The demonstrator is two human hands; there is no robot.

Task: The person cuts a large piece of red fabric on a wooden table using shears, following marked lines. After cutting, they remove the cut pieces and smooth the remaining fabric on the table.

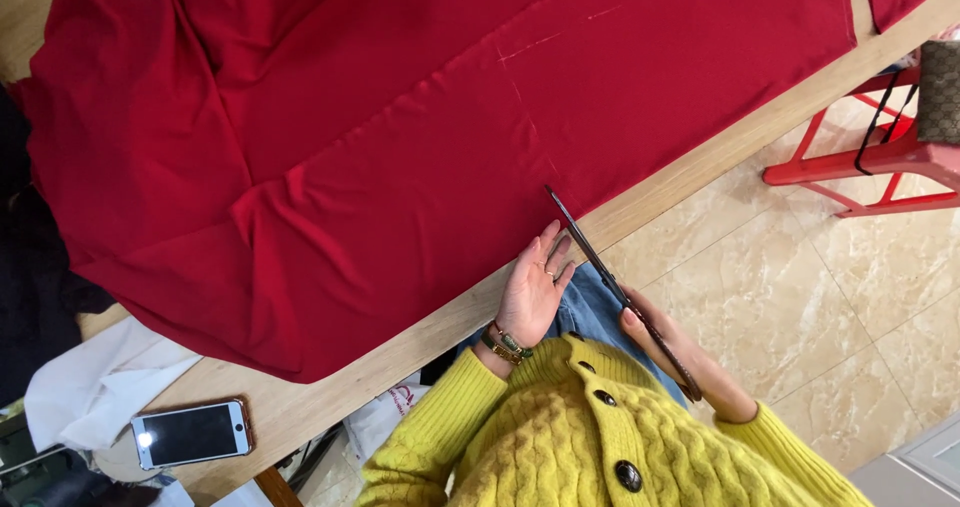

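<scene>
Your left hand (535, 287) lay flat, fingers together, palm pressed on the near edge of the red cloth (400, 147) where it met the table (700, 167) edge. Your right hand (665, 342) was closed around the handles of the scissors (600, 262), just right of the left one. The blades pointed away from you and the tip sat on the cloth hem right beside your left fingertips. I couldn't tell if the blades were parted. A faint chalk line (520, 97) ran on up the cloth beyond the tip.

Risks as I judged them:
- blade was very near your left fingers, so a nick was likely if they closed fast
- cloth was wrinkled to the left of your left hand, so it could drag and pull the cut off the chalk line
- only one palm was holding it, so loose cloth could slide off the table

A phone (190, 434) lay well to your left, out of the way
</scene>
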